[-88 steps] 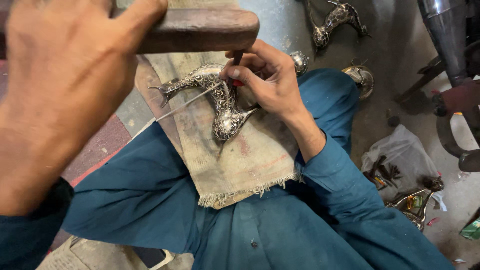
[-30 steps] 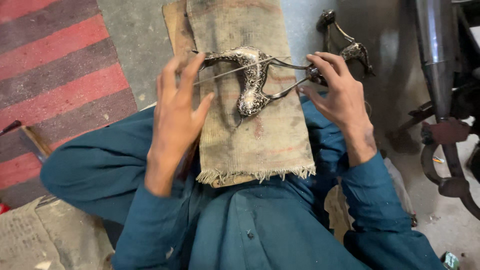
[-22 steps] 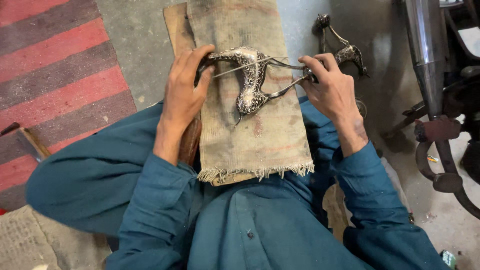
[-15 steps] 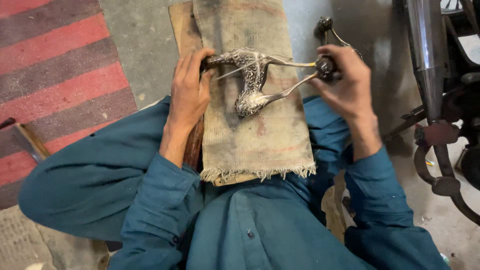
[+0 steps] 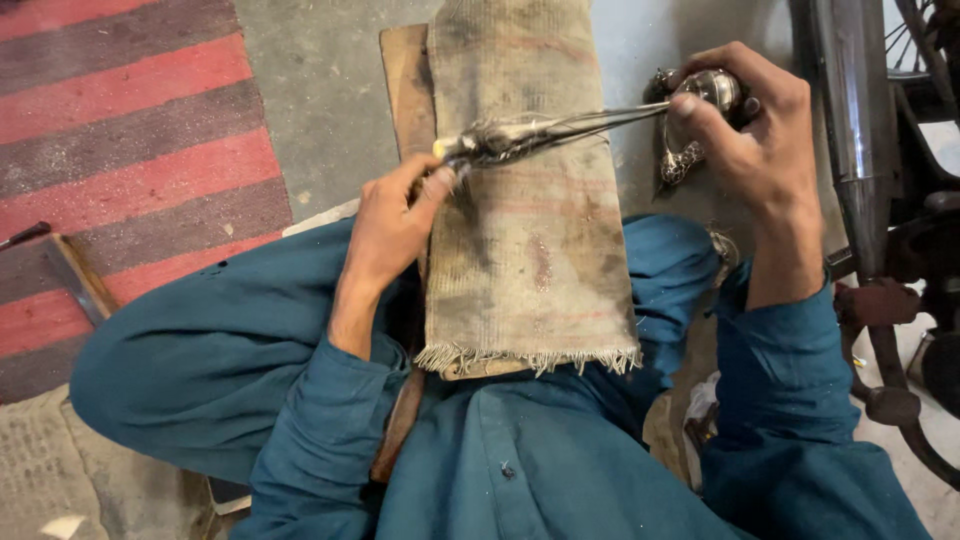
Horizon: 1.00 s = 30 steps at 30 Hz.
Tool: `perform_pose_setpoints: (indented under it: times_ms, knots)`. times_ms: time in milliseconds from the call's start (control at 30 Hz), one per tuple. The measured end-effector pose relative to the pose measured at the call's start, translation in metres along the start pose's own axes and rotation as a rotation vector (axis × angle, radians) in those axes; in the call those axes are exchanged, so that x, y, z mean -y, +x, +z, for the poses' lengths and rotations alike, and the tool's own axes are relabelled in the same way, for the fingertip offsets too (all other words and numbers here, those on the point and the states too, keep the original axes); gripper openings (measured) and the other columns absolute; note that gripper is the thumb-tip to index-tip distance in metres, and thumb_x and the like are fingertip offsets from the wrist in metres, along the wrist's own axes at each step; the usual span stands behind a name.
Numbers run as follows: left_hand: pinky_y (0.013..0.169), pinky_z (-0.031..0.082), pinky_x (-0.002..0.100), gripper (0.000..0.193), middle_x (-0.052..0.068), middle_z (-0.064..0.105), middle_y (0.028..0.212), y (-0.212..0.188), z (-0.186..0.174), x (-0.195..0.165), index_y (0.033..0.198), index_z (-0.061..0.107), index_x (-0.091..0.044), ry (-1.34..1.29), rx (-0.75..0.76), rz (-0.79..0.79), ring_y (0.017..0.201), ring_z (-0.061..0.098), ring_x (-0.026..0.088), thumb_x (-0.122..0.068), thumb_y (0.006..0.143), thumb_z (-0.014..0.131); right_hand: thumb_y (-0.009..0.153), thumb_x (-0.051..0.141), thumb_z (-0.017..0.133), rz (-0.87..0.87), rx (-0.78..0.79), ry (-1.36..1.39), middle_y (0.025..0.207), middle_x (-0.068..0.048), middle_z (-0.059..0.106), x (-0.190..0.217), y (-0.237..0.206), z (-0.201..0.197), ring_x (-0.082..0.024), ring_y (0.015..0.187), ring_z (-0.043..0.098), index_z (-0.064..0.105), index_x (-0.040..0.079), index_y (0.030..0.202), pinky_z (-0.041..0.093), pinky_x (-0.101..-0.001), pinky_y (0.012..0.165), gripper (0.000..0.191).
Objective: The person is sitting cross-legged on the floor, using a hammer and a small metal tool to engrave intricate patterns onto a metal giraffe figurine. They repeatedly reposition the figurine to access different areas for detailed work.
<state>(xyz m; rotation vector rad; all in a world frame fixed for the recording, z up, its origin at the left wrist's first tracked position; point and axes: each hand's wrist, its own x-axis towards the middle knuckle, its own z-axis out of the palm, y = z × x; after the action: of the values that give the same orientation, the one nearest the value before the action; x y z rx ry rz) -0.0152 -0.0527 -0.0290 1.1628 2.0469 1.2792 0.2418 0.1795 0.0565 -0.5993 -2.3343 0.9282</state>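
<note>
Left hand [image 5: 392, 222] pinching the ornate metal piece [image 5: 520, 137] at one end, right hand [image 5: 752, 130] clenching the other above the burlap cloth [image 5: 525, 250]; thin end likely bending if twisted.

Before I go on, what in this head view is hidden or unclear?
- Ornate silver metal piece: motion-blurred, relief unreadable; its far end is hidden inside the right hand.
- Second silver casting: mostly behind that hand.
- Brown wooden board: covered by the frayed burlap cloth.
- Left hand: fingers' grip blurred.
</note>
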Motion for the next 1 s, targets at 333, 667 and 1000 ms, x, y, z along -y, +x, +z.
perform_pose_setpoints:
  times_ms: [333, 667, 1000]
  knots:
    - [0.067, 0.051, 0.036, 0.027, 0.017, 0.071, 0.080, -0.015, -0.004, -0.014, 0.103, 0.074, -0.003, -0.024, 0.430, 0.159, 0.068, 0.064, 0.022, -0.027, 0.101, 0.062, 0.108, 0.028, 0.064, 0.139, 0.018, -0.090, 0.074, -0.002, 0.057, -0.004, 0.008, -0.022, -0.008, 0.068, 0.051, 0.071, -0.001, 0.101, 0.038, -0.0272, 0.062, 0.031]
    - [0.070, 0.055, 0.038, 0.023, 0.018, 0.074, 0.088, -0.021, -0.025, -0.002, 0.100, 0.075, -0.004, 0.101, 0.290, 0.079, 0.078, 0.074, 0.032, -0.023, 0.094, 0.062, 0.112, 0.016, 0.060, -0.141, 0.012, -0.140, 0.086, -0.002, 0.062, 0.004, 0.024, -0.055, -0.008, 0.078, 0.061, 0.068, -0.002, 0.106, 0.048, -0.0234, 0.072, 0.021]
    - [0.082, 0.056, 0.037, 0.016, 0.013, 0.070, 0.099, -0.048, 0.013, -0.054, 0.105, 0.068, -0.005, -0.138, 0.335, 0.417, 0.092, 0.071, 0.030, -0.020, 0.100, 0.067, 0.120, 0.023, 0.063, -0.038, -0.057, -0.227, 0.085, -0.006, 0.061, -0.025, 0.055, -0.053, -0.013, 0.077, 0.058, 0.069, -0.001, 0.110, 0.045, -0.0283, 0.065, 0.026]
